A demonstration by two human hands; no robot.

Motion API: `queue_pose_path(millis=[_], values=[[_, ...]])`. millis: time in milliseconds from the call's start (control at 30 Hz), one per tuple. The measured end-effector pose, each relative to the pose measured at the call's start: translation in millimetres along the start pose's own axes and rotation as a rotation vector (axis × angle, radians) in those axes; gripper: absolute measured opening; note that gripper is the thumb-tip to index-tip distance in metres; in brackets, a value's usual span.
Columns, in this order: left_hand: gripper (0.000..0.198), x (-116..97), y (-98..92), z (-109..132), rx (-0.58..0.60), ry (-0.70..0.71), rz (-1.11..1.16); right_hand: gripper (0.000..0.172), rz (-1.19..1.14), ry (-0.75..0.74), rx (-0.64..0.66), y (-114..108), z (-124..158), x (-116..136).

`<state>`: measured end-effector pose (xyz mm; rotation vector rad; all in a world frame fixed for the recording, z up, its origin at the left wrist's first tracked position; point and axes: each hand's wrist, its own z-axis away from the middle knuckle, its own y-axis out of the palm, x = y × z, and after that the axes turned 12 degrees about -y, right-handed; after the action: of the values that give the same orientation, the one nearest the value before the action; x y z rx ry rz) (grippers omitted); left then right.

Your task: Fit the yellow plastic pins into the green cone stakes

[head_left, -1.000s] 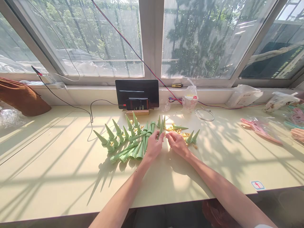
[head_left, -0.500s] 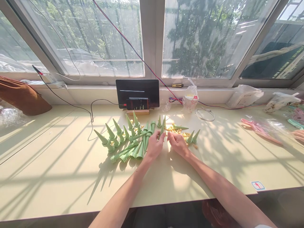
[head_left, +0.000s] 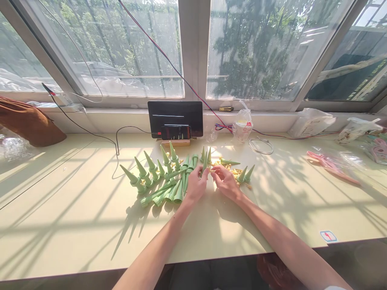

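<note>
My left hand (head_left: pixel 197 186) is closed around a green plastic watering spike (head_left: pixel 204 162), its point up. My right hand (head_left: pixel 225 183) pinches a small yellow peg (head_left: pixel 211 171) at the side of that spike; the fingers hide most of the peg. To the left lies a pile of loose green spikes (head_left: pixel 178 193). Behind it stands a row of upright green spikes (head_left: pixel 151 166) with yellow pegs in their sides. Beyond my right hand is a heap of yellow pegs (head_left: pixel 237 172), with two short green cones (head_left: pixel 245 175) beside it.
A tablet (head_left: pixel 175 112) and a phone (head_left: pixel 175 132) lean at the back of the table (head_left: pixel 90 241). A bagged cup (head_left: pixel 242 127), a coiled white cable (head_left: pixel 261 146) and pink scissors (head_left: pixel 332 167) lie rightward. A brown bag (head_left: pixel 28 121) is at left.
My right hand has shifted slightly left, closer to the spike, which stands a little more upright. At the far right edge, another person's hand and a teal item have left view.
</note>
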<state>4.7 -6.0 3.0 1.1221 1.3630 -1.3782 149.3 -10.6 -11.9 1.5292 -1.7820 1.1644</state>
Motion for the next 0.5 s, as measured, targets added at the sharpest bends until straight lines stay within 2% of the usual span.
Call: queue_pose_path(millis=[500], values=[[0.031, -2.5, 1.9, 2.7, 0.015, -0.010, -0.020, 0.042, 0.159, 0.061, 0.010, -0.9, 0.1, -1.0]])
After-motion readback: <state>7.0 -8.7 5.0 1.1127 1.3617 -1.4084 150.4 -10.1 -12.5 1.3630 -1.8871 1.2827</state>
